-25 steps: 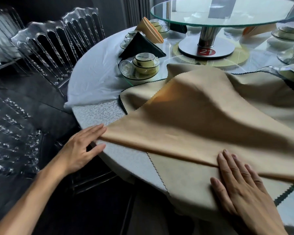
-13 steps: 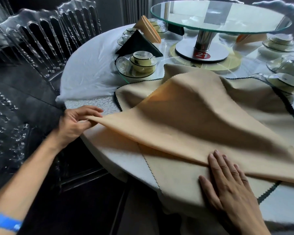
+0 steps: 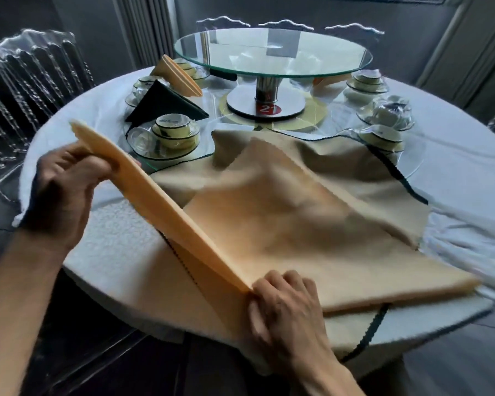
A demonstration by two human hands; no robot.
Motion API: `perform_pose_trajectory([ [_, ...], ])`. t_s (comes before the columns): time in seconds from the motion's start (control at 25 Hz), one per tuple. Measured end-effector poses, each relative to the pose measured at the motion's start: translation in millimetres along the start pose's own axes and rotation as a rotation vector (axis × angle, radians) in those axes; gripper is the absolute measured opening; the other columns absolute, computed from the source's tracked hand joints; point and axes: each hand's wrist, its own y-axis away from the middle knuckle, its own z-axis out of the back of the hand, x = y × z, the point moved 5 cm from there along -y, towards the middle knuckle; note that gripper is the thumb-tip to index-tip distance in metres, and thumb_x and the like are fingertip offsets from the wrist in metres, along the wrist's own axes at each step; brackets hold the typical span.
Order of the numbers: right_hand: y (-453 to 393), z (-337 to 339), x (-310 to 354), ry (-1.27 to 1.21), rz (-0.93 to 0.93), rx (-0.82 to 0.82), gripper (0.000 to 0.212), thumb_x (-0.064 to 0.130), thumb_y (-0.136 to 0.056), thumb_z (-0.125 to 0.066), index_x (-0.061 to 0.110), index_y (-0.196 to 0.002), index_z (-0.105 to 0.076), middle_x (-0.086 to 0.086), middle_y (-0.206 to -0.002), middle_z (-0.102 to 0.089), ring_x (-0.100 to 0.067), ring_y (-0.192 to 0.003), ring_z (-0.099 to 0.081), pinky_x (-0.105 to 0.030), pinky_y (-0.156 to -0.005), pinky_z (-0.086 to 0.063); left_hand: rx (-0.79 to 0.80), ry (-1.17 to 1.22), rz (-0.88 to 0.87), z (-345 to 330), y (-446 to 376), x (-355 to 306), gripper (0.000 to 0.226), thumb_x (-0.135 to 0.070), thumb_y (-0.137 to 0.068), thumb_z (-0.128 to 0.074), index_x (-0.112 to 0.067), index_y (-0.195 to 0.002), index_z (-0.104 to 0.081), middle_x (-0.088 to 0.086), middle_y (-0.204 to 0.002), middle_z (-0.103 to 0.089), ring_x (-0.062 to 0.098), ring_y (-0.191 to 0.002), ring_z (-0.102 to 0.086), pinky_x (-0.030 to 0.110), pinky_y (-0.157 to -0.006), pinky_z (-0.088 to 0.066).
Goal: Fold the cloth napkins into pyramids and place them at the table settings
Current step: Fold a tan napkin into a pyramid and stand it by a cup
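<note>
A tan cloth napkin (image 3: pixel 292 232), folded into a triangle, lies on a pile of beige napkins (image 3: pixel 352 164) at the near edge of the round table (image 3: pixel 452 178). My left hand (image 3: pixel 66 184) grips the napkin's left corner and holds it raised above the table. My right hand (image 3: pixel 283 307) presses with curled fingers on the middle of the folded edge. Two finished pyramids stand at the far left: a dark green one (image 3: pixel 163 105) and an orange one (image 3: pixel 176 75).
A glass turntable (image 3: pixel 272 52) on a metal post stands at the table's centre. Place settings with cups and saucers (image 3: pixel 172 132) ring it on the left and right (image 3: pixel 383 138). Clear plastic chairs (image 3: pixel 26 81) stand at the left and behind the table.
My left hand has taken the napkin's left corner and lifted it up and toward the middle. My right hand went from lying flat to curled at the fold's midpoint.
</note>
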Motion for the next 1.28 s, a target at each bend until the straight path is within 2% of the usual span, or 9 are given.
perform_pose_trajectory([
  [0.08, 16, 4, -3, -0.091, 0.012, 0.007, 0.02, 0.041, -0.072, -0.047, 0.028, -0.073, -0.062, 0.014, -0.068, -0.059, -0.015, -0.063, -0.056, -0.029, -0.06, -0.046, 0.034, -0.06, 0.073, -13, -6, 5, 0.019, -0.015, -0.075, -0.056, -0.022, -0.074, -0.074, -0.003, -0.073, -0.068, 0.018, -0.076, -0.06, 0.028, -0.073, -0.049],
  [0.16, 24, 5, -6, -0.153, -0.019, 0.018, 0.032, 0.042, -0.069, -0.048, 0.031, -0.095, -0.064, 0.017, -0.065, -0.06, -0.011, -0.06, -0.056, -0.023, -0.061, -0.043, 0.062, -0.141, 0.173, -33, -10, 20, 0.015, -0.015, -0.082, -0.06, -0.018, -0.08, -0.074, 0.001, -0.073, -0.065, 0.016, -0.07, -0.057, 0.028, -0.065, -0.045],
  [0.28, 25, 4, -6, -0.219, -0.063, 0.02, 0.048, 0.041, -0.068, -0.047, 0.032, -0.115, -0.051, 0.02, -0.06, -0.057, -0.004, -0.056, -0.053, -0.02, -0.056, -0.047, 0.095, -0.226, 0.311, -66, -16, 53, 0.015, -0.008, -0.09, -0.065, -0.014, -0.078, -0.072, -0.009, -0.064, -0.067, 0.005, -0.059, -0.057, 0.017, -0.055, -0.045],
  [0.52, 24, 9, -12, -0.199, -0.028, -0.016, 0.011, 0.044, -0.076, -0.049, 0.037, -0.084, -0.052, 0.019, -0.056, -0.054, -0.001, -0.053, -0.047, -0.014, -0.051, -0.037, 0.138, -0.323, 0.338, -103, -28, 91, 0.013, -0.004, -0.089, -0.069, -0.013, -0.08, -0.071, -0.005, -0.073, -0.065, 0.001, -0.063, -0.055, 0.013, -0.06, -0.044],
  [0.72, 17, 18, -10, -0.111, -0.011, -0.15, 0.017, 0.039, -0.085, -0.053, 0.027, -0.077, -0.063, 0.008, -0.086, -0.059, -0.016, -0.067, -0.055, -0.026, -0.052, -0.045, 0.122, -0.309, 0.309, -114, -31, 93, 0.013, -0.002, -0.088, -0.069, -0.014, -0.082, -0.07, -0.004, -0.075, -0.066, -0.006, -0.057, -0.056, 0.008, -0.059, -0.046],
  [0.84, 20, 2, 1, -0.005, 0.196, -0.105, 0.033, 0.035, -0.078, -0.053, 0.024, -0.105, -0.068, 0.0, -0.128, -0.061, -0.025, -0.096, -0.06, -0.034, -0.075, -0.049, 0.133, -0.37, 0.25, -119, -34, 87, 0.005, -0.007, -0.089, -0.07, -0.011, -0.09, -0.071, -0.003, -0.077, -0.066, -0.007, -0.059, -0.056, 0.008, -0.06, -0.045],
  [0.92, 26, -13, 1, 0.048, 0.187, -0.031, 0.048, 0.045, -0.087, -0.046, 0.023, -0.125, -0.064, -0.002, -0.142, -0.055, -0.027, -0.119, -0.059, -0.04, -0.093, -0.041, 0.137, -0.406, 0.227, -119, -36, 87, 0.003, -0.008, -0.089, -0.07, -0.011, -0.089, -0.072, -0.002, -0.077, -0.067, -0.003, -0.062, -0.057, 0.015, -0.064, -0.047],
  [1.08, 34, -30, 0, 0.141, 0.149, 0.116, 0.069, 0.063, -0.089, -0.035, 0.018, -0.136, -0.059, -0.004, -0.145, -0.052, -0.028, -0.13, -0.053, -0.047, -0.1, -0.032, 0.126, -0.46, 0.216, -118, -37, 93, 0.003, -0.013, -0.088, -0.073, -0.013, -0.09, -0.071, 0.003, -0.08, -0.067, 0.012, -0.07, -0.059, 0.028, -0.071, -0.049],
  [1.28, 35, -35, -1, 0.134, 0.11, 0.17, 0.073, 0.065, -0.086, -0.037, 0.017, -0.136, -0.058, -0.008, -0.145, -0.051, -0.028, -0.13, -0.053, -0.047, -0.101, -0.032, 0.009, -0.726, 0.148, -73, -8, 74, 0.019, -0.035, -0.088, -0.071, -0.023, -0.103, -0.067, -0.01, -0.09, -0.066, 0.006, -0.078, -0.062, 0.027, -0.066, -0.048],
])
